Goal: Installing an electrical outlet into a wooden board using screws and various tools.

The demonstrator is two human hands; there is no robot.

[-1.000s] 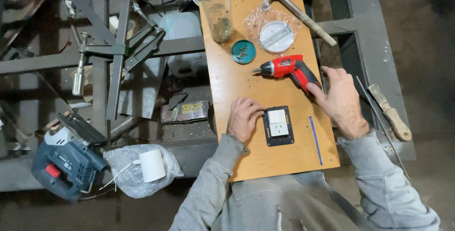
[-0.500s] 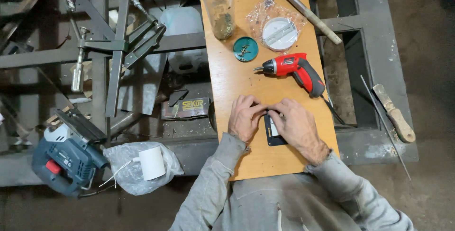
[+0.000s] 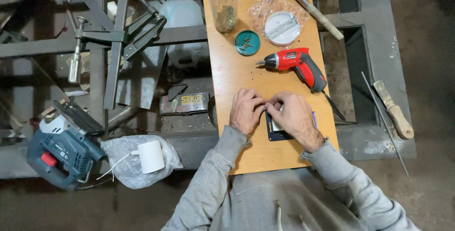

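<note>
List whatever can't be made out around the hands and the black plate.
Head view only:
- black plate: mostly hidden under the right hand.
- Anything pinched between the right hand and the left hand: too small, covered by fingers.
- hammer: head cut off by the top edge.
- glass jar: top cut off by the top edge.

A wooden board (image 3: 237, 74) rests on a grey metal frame (image 3: 374, 32) above dirty floor (image 3: 431, 18).

Right hand (image 3: 295, 117) left screwdriver (image 3: 297, 65), joined socket plate (image 3: 277, 130).
</note>
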